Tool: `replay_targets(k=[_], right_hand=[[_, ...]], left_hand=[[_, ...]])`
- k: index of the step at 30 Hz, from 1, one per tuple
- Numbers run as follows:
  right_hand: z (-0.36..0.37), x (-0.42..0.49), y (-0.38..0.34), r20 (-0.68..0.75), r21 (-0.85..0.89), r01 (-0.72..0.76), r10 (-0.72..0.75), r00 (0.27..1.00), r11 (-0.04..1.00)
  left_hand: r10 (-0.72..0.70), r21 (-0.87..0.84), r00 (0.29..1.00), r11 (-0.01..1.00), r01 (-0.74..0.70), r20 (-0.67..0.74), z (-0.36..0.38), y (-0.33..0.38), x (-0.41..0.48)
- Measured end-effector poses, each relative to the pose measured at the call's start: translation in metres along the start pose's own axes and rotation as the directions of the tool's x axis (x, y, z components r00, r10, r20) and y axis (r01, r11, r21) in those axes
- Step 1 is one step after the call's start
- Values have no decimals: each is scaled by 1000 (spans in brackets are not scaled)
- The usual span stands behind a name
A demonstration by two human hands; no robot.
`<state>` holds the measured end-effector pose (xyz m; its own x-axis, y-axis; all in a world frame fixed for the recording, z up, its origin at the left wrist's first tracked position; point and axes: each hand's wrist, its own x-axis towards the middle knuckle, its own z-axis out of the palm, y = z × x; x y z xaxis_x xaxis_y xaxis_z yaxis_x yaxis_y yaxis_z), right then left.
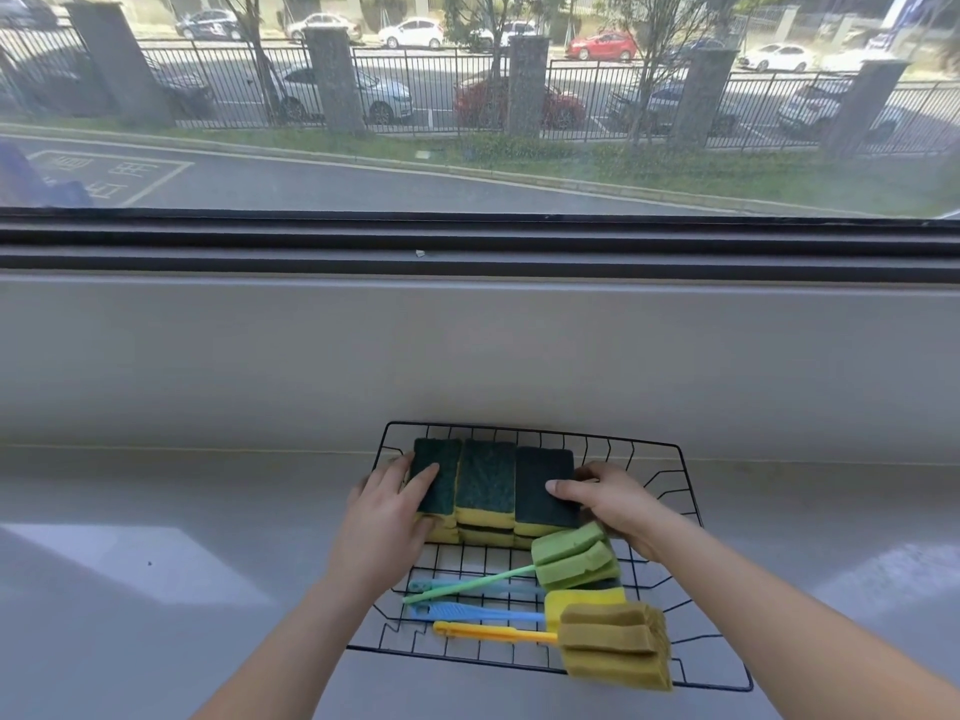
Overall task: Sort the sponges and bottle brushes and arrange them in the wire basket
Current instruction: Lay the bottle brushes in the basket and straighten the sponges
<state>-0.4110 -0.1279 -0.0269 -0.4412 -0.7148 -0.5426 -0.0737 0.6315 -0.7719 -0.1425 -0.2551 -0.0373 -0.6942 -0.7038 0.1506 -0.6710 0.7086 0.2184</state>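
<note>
The task is looking almost finished: the sponges (485, 480) are standing in three neat stacks along the far side of the wire basket (628, 442), green faces up, and the bottle brushes (576, 558) are lying together in its near half, heads toward its right side, one head hanging over the near rim. Only a last tidying seems to be left. The left hand (389, 511) is holding the left stack, its fingers (427, 472) a little apart over top and side. The right hand (613, 504) is gripping the right stack, thumb on top, the other fingers curling behind it.
</note>
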Motion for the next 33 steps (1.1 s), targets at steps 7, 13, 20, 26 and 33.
replay_targets(k=[7,13,20,26,33], right_hand=[[0,-5,-2,-11,-36,-5,4,1000,999],[-6,-31,-2,-103,-136,50,-64,993,990],[-30,-98,16,-316,-200,206,-262,912,958],[-21,-158,41,-309,-124,276,-301,902,953],[15,-186,54,-172,-353,303,-380,909,885]], left_hand=[[-54,11,997,998,54,46,-1,5,-6],[-9,-72,990,997,-1,-138,-13,25,-28],[76,-329,996,940,-86,-45,-11,63,-76],[70,-324,973,946,5,221,-3,87,-79],[20,-349,951,932,94,309,2,95,-69]])
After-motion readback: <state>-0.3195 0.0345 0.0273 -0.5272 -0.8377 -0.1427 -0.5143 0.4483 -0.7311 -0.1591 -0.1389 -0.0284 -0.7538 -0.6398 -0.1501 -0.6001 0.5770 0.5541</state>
